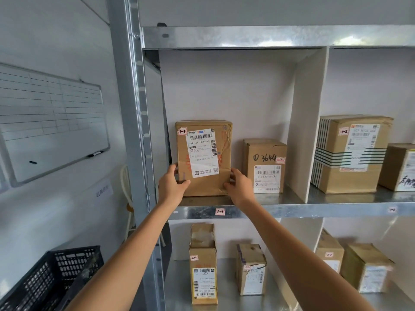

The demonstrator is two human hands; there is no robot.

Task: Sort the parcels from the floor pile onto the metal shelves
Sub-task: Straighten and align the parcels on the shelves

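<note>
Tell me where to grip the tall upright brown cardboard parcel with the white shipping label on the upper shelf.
Grip the tall brown cardboard parcel by its two narrow side faces, low down, reaching in from the open front. It stands upright near the shelf edge, and both sides look free.

A single wide-angle view from the person's head faces a metal shelf unit (269,211) head-on and from close by, close enough that both outstretched forearms run up from the bottom edge to a parcel (203,158) on the shelf near the picture's middle. The look is roughly level, taking in the underside of the shelf above and the top of the shelf below. The left third of the picture falls on a side wall with a whiteboard (51,122) and, in the bottom-left corner, a black crate (51,279), all bent by the lens.
</note>
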